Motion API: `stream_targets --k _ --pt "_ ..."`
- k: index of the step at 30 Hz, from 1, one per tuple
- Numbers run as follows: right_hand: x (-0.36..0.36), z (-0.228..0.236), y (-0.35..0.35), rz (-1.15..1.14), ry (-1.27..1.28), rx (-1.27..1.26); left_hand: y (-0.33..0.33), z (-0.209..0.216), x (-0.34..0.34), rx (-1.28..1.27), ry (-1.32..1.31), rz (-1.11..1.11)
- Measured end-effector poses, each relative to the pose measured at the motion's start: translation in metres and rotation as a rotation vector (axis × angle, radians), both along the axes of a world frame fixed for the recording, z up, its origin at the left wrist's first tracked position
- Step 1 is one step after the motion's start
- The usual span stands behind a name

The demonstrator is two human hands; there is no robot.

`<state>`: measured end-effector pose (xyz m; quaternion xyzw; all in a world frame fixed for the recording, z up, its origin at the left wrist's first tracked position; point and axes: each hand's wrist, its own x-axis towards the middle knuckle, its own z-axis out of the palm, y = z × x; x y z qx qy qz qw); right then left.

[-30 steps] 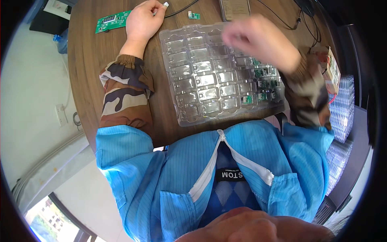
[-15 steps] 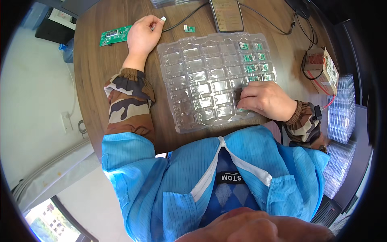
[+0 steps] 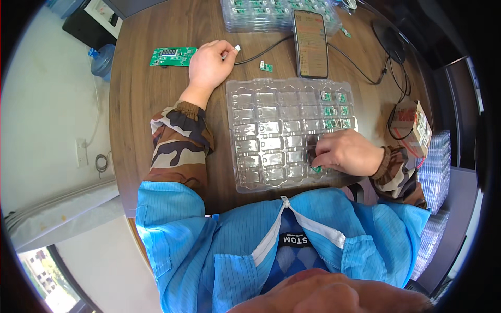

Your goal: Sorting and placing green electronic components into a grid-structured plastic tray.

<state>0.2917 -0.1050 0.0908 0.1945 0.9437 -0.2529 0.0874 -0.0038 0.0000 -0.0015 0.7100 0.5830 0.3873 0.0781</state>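
My left hand is closed on a white connector, which sticks out past the thumb and forefinger; a black cable runs close by. Under that hand's left side lies a green circuit board with a small digit display. My right hand reaches over the near right part of a clear plastic blister tray, its fingers pinching a small green circuit board at a pocket. Similar little boards fill several pockets in the two right columns. Another small board lies loose beyond the tray.
A phone leans at the far side, in front of stacked trays filled with boards. Black cables run across the right side to a cardboard box. More clear trays are piled beyond the table's right edge.
My view has tilted toward the far side, bringing the stacked trays into sight. Both hands keep about the same places on the table; the small board at my right fingertips shows more clearly.
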Motion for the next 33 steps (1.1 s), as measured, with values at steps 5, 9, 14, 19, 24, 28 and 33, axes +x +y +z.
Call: stream_targets --k 5,9,14,19,24,28,33 --pt "-0.001 -0.002 0.006 0.008 0.074 -0.049 -0.001 0.001 -0.001 -0.012 0.008 -0.005" --pt "-0.004 0.008 0.028 -0.129 0.265 -0.241 0.001 0.002 0.0 0.012 0.018 -0.001" --pt "-0.046 0.019 0.084 -0.453 0.318 -0.561 0.002 0.001 -0.001 -0.004 -0.041 0.005" --pt "-0.1 -0.012 0.138 -0.64 0.52 -0.667 -0.001 0.003 0.001 -0.004 -0.139 -0.008" --pt "-0.123 -0.043 0.178 -0.627 0.429 -0.243 -0.001 0.001 0.0 0.014 -0.225 -0.007" --pt "-0.135 -0.044 0.181 -0.678 0.367 -0.235 -0.001 0.0 -0.002 0.036 -0.185 -0.032" --pt "-0.137 -0.049 0.184 -0.579 0.43 -0.098 0.001 0.002 -0.001 -0.003 -0.213 0.0"
